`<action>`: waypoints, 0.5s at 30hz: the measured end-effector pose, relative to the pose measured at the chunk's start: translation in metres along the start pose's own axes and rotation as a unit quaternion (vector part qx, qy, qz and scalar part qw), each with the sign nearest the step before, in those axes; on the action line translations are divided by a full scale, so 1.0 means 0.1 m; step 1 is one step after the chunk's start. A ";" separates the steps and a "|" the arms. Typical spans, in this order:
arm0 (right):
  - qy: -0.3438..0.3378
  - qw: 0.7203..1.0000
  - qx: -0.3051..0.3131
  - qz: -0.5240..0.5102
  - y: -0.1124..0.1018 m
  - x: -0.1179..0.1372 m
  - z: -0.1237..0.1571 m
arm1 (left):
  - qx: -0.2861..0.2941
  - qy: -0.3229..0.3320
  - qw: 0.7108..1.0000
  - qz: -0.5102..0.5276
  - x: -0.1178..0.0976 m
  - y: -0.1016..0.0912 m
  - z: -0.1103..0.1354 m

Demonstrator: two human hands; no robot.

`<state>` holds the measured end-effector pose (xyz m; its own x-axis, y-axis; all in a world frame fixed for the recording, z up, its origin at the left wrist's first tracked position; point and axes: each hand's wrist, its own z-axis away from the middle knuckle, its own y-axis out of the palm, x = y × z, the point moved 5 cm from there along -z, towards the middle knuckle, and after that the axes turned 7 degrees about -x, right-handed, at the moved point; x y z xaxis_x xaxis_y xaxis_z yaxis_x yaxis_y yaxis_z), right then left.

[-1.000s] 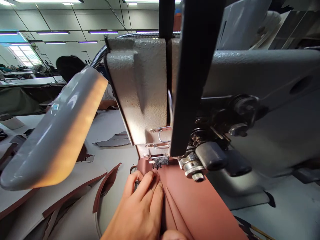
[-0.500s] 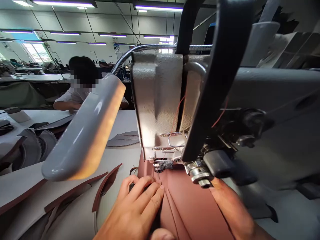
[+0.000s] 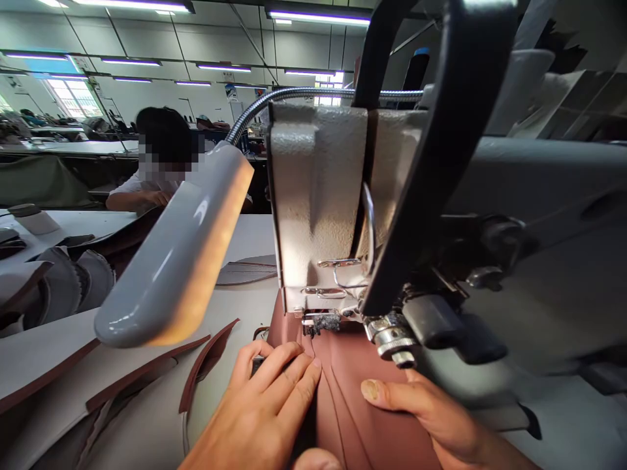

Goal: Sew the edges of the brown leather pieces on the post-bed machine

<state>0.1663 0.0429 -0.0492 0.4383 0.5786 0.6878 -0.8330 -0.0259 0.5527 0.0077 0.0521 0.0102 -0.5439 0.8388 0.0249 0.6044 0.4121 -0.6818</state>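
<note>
A reddish-brown leather piece [image 3: 343, 372] lies under the presser foot [image 3: 321, 322] of a grey industrial sewing machine [image 3: 318, 196]. My left hand [image 3: 267, 411] presses flat on the left part of the leather, fingertips just short of the foot. My right hand [image 3: 431, 418] rests on the leather's right side below the machine's metal knob [image 3: 392, 336], fingers stretched towards the seam. Neither hand grips anything.
A lit gooseneck lamp [image 3: 176, 254] hangs over the left of the grey table [image 3: 147, 405]. Cut leather strips [image 3: 206, 362] and stacked pieces [image 3: 59, 287] lie to the left. Another person [image 3: 157, 163] sits at a table behind.
My right hand came into view from the right and settled flat on the leather, sliding left. The view lifted slightly. My left hand stayed in place.
</note>
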 end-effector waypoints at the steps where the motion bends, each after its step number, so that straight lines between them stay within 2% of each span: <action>1: 0.002 1.000 -0.007 0.001 -0.01 -0.01 0.00 | 0.007 0.001 1.000 -0.005 0.00 0.00 -0.01; 6: -0.002 0.999 -0.054 -0.003 -0.02 -0.05 -0.01 | 0.056 -0.023 0.998 -0.029 0.06 0.03 -0.06; 9: -0.021 0.999 -0.021 -0.021 0.02 -0.05 -0.04 | 0.063 -0.032 0.997 -0.030 0.08 0.01 -0.08; 11: -0.030 0.999 -0.025 -0.007 0.01 -0.05 -0.05 | 0.061 -0.033 0.997 -0.028 0.08 0.01 -0.06; 15: -0.042 0.986 -0.143 0.078 -0.14 -0.08 -0.03 | 0.035 -0.028 0.999 -0.009 0.06 0.04 0.02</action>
<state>0.1732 0.0417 -0.0636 0.3146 0.5157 0.7969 -0.9480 0.1282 0.2912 0.0058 0.0576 0.0065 -0.5877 0.8091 -0.0015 0.5529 0.4002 -0.7308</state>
